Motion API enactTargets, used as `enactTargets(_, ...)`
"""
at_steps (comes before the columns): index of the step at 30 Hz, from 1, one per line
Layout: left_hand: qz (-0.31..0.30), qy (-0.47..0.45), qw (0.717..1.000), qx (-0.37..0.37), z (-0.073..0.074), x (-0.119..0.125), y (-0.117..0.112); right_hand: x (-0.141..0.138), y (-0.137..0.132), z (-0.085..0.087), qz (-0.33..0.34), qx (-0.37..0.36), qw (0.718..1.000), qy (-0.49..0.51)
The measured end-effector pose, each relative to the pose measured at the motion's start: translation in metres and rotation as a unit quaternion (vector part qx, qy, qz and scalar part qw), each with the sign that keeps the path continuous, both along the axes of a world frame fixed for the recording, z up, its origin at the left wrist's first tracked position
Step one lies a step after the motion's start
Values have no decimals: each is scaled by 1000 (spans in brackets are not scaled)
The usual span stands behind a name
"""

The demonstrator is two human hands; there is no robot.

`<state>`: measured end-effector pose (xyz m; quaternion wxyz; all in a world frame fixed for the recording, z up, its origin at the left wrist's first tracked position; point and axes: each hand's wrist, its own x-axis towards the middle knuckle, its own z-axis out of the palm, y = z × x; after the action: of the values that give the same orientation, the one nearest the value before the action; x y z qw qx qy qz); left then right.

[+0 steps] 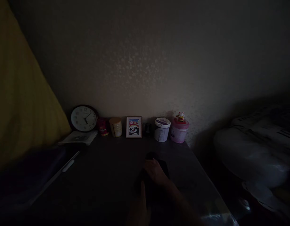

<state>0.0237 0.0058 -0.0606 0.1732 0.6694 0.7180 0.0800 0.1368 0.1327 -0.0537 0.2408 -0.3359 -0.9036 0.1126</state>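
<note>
The left hand (143,197) is low on the near part of the desk (107,175), one digit pointing up and away; the rest is lost in shadow, so I cannot tell whether it holds anything. Just right of it and farther off, the right hand (156,172) curls at a dark thing (164,167) over the middle of the desk; whether it grips or only rests there is too dim to tell. In such gloom, good handling would mean slow fingers, working by feel, the left hand steadying and the right keeping light pressure.

Along the far edge, the clock (84,118) has plain numerals, 12 readable. The red jar (103,127) bears pale lettering, too small to read. The picture frame (134,127) shows a panda in a red hat. The white tub (162,130) has a purple lid emblem and illegible print; the pink tub (179,131) carries a panda.
</note>
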Motion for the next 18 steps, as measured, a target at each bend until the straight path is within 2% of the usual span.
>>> enactTargets(4, 16, 2, 1000, -15, -11, 1, 4, -1, 35, -5, -30, -2, 999, -21)
enactTargets(7, 19, 14, 1000, -18, -17, 0, 6, -2, 55, -10, -86, -40, 996, 5)
enactTargets(10, 6, 44, 999, -2, -16, -3, 5, -1, 68, -14, -156, -59, 985, 34)
enactTargets(13, -16, 18, 1000, 1, -9, -8, 4, 13, 71, -16, -231, -70, 968, 69)
enactTargets(18, -20, -98, 995, -29, -3, -13, 3, 64, 51, -19, -319, -107, 932, 135)
